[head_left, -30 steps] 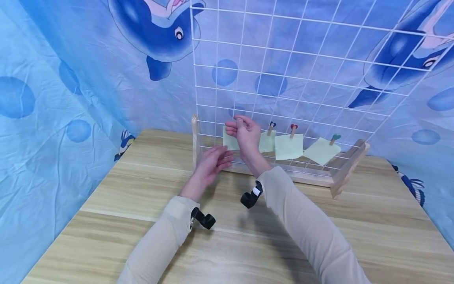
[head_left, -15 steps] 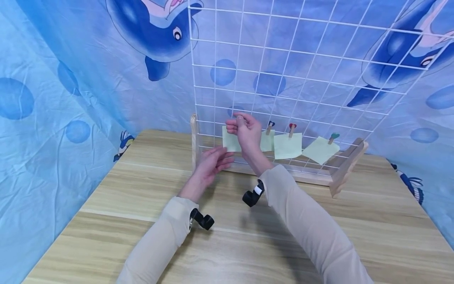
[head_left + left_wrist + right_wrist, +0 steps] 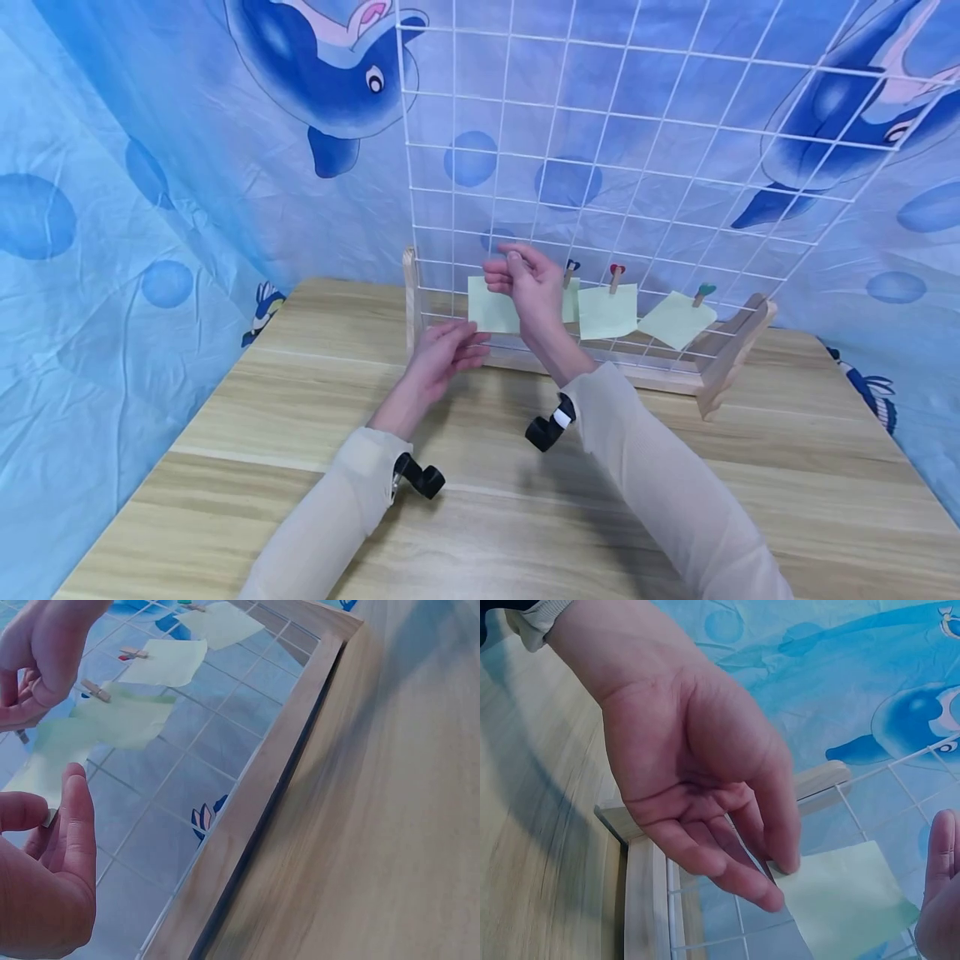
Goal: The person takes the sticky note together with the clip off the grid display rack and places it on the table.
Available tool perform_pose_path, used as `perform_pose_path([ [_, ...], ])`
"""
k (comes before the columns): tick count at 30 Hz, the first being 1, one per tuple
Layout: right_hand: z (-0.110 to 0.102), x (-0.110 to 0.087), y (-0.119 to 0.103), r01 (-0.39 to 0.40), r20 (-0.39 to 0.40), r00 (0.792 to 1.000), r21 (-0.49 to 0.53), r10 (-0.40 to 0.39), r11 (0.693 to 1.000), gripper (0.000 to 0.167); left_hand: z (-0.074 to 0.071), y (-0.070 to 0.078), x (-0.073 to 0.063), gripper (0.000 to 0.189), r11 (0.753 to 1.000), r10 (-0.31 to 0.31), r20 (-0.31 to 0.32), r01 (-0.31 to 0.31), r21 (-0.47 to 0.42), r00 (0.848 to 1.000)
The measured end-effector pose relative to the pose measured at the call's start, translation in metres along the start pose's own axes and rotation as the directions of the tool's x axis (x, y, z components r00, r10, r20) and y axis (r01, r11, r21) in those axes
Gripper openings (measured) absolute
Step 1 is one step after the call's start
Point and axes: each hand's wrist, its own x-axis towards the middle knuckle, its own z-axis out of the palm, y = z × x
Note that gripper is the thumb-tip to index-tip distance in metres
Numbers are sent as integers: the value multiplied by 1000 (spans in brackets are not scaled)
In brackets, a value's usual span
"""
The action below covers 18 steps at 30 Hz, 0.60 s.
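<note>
Low on the white wire grid (image 3: 652, 208) hangs a row of pale green paper notes. The leftmost note (image 3: 492, 308) has its lower left corner pinched between the thumb and fingers of my left hand (image 3: 444, 354), as the left wrist view shows too. My right hand (image 3: 538, 292) is at that note's upper right with fingers curled, covering part of it. A small clothespin end (image 3: 21, 736) peeks out beneath the right hand in the left wrist view. Farther right, notes hang from clothespins with a blue heart (image 3: 572, 267), a red heart (image 3: 617, 271) and a green heart (image 3: 703, 290).
The grid stands in a wooden base with a left upright (image 3: 409, 292) and a right upright (image 3: 738, 358). Both forearms reach over the wooden table (image 3: 480, 517). A blue dolphin-print cloth (image 3: 187, 183) hangs behind and at the sides.
My right hand has shifted slightly right, so more of the leftmost note shows. The left hand stays at the note's lower left corner. The head view has tilted a little.
</note>
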Motion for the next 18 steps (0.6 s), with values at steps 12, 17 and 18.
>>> perform_pose_path([
  [12,-21,-15,-13,-2,45,999,-17,3,1000,25,0,-1,-10,37,999,12,15,-12,37,1000],
  [17,-29,-19,-16,-22,45,999,-24,23,999,24,-1,0,-14,38,999,10,13,-11,44,1000],
  [18,-31,-20,-17,-21,45,999,-30,22,999,25,-1,0,-14,37,999,8,8,-9,44,1000],
])
